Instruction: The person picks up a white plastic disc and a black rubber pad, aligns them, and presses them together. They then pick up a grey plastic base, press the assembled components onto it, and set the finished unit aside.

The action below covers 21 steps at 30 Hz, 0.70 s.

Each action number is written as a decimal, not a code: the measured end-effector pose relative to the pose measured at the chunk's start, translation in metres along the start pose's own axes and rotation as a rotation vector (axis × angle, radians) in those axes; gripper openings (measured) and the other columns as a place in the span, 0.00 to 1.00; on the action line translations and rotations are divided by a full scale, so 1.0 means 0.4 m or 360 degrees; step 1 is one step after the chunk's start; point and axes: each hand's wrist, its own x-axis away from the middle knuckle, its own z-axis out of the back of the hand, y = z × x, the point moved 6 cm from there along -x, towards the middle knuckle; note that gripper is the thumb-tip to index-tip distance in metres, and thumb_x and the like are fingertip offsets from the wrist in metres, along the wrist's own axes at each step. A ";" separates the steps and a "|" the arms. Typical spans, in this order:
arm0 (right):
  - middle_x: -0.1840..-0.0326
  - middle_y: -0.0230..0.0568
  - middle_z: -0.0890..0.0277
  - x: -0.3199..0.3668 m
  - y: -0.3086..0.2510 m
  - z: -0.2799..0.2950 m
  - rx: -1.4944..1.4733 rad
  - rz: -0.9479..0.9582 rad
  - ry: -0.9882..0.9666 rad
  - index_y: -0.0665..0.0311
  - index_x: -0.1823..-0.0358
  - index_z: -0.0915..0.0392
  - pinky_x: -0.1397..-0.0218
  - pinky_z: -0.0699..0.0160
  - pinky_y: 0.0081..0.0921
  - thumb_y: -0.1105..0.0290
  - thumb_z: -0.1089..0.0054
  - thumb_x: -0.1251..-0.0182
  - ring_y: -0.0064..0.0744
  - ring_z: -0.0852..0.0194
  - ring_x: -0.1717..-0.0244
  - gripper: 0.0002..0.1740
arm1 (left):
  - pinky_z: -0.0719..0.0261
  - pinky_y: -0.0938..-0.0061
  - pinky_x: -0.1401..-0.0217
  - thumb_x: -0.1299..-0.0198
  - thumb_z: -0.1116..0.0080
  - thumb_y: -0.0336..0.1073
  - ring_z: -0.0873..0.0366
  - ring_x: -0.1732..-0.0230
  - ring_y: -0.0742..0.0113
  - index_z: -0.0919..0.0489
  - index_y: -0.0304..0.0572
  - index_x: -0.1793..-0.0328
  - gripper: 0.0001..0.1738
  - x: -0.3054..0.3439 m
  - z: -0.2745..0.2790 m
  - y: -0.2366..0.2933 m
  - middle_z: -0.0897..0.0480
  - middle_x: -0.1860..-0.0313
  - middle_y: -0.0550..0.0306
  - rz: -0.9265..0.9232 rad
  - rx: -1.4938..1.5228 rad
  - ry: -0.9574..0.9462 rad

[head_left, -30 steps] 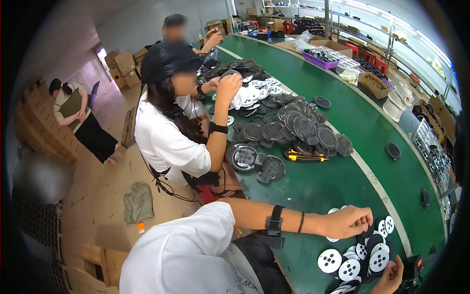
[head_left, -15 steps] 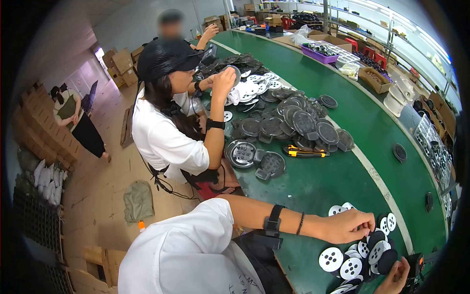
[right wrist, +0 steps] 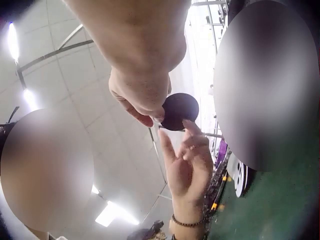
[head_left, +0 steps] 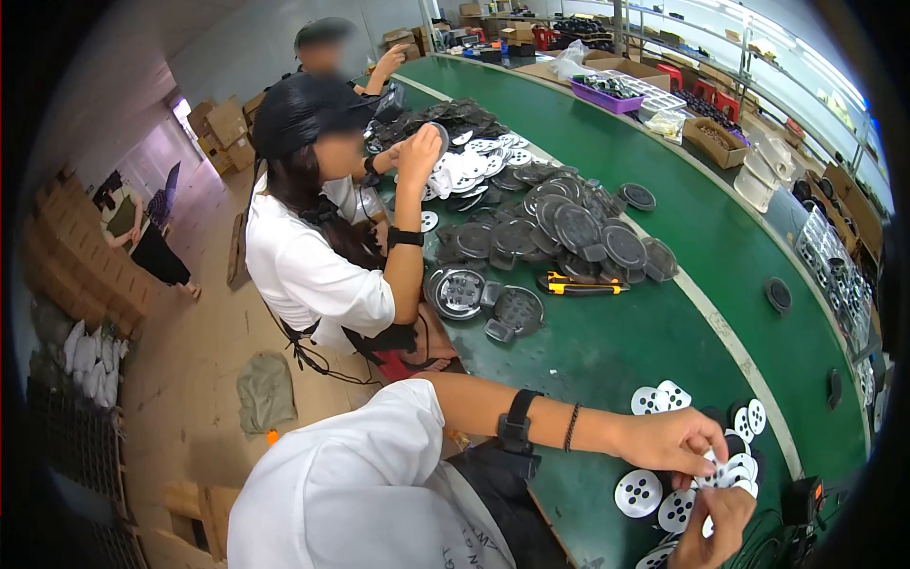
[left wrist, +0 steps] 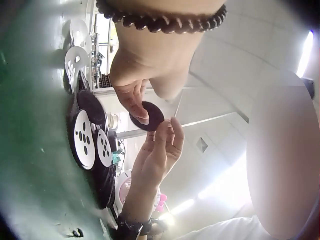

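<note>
My left hand (head_left: 664,441), with a beaded bracelet on its wrist, and my right hand (head_left: 722,522) meet over the near end of the green table. Between them they pinch a small round disc (head_left: 711,467) by its edges. Its upward face looks white with dark holes in the head view. From below, both wrist views show a plain black disc face (left wrist: 151,116), partly covered by fingertips. Under and around the hands lies a loose heap of such discs, including a white disc with black holes (head_left: 638,493) and one beside it (head_left: 676,512).
Farther along the green table (head_left: 654,351) are a pile of dark round plastic parts (head_left: 576,229), a yellow-and-black utility knife (head_left: 580,284) and more white discs (head_left: 474,163). A seated person (head_left: 318,237) works at my left. A black device (head_left: 804,498) with cables stands at the right.
My right hand has left the heap's right side, moving leftward to meet my left hand. A disc is now up between both hands. The seated person still handles a round part.
</note>
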 end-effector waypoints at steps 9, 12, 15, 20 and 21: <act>0.51 0.45 0.17 0.084 0.163 -0.057 -0.1421 -0.1291 0.0239 0.76 0.39 0.26 0.49 0.16 0.22 0.84 0.35 0.34 0.28 0.16 0.51 0.21 | 0.13 0.75 0.51 0.32 0.41 0.24 0.17 0.46 0.67 0.37 0.36 0.24 0.31 -0.004 0.010 0.044 0.16 0.45 0.47 0.0041 -0.0176 0.0291; 0.54 0.46 0.16 0.093 0.172 -0.067 -0.1598 -0.1322 0.0313 0.77 0.39 0.24 0.49 0.11 0.25 0.83 0.38 0.31 0.29 0.15 0.53 0.19 | 0.13 0.76 0.52 0.33 0.40 0.24 0.17 0.46 0.68 0.36 0.35 0.25 0.31 -0.007 0.009 0.037 0.16 0.44 0.47 0.0058 -0.0192 0.0285; 0.54 0.50 0.15 0.097 0.181 -0.065 -0.1593 -0.1327 0.0212 0.78 0.40 0.23 0.49 0.11 0.26 0.82 0.39 0.30 0.31 0.13 0.55 0.18 | 0.14 0.77 0.53 0.34 0.38 0.24 0.17 0.47 0.69 0.35 0.35 0.24 0.32 -0.007 0.019 0.035 0.17 0.43 0.49 0.0053 -0.0223 0.0299; 0.53 0.54 0.14 0.093 0.167 -0.071 -0.1653 -0.1361 0.0204 0.78 0.40 0.23 0.49 0.10 0.28 0.82 0.39 0.29 0.33 0.12 0.55 0.18 | 0.15 0.79 0.54 0.34 0.37 0.25 0.17 0.47 0.70 0.34 0.34 0.23 0.33 -0.006 0.011 0.035 0.18 0.42 0.50 -0.0019 -0.0204 0.0328; 0.53 0.55 0.14 0.093 0.165 -0.072 -0.1654 -0.1340 0.0190 0.78 0.40 0.23 0.49 0.10 0.28 0.82 0.38 0.29 0.34 0.12 0.54 0.18 | 0.15 0.79 0.54 0.34 0.37 0.25 0.17 0.47 0.71 0.34 0.34 0.23 0.33 -0.006 0.011 0.034 0.18 0.41 0.50 0.0032 -0.0191 0.0332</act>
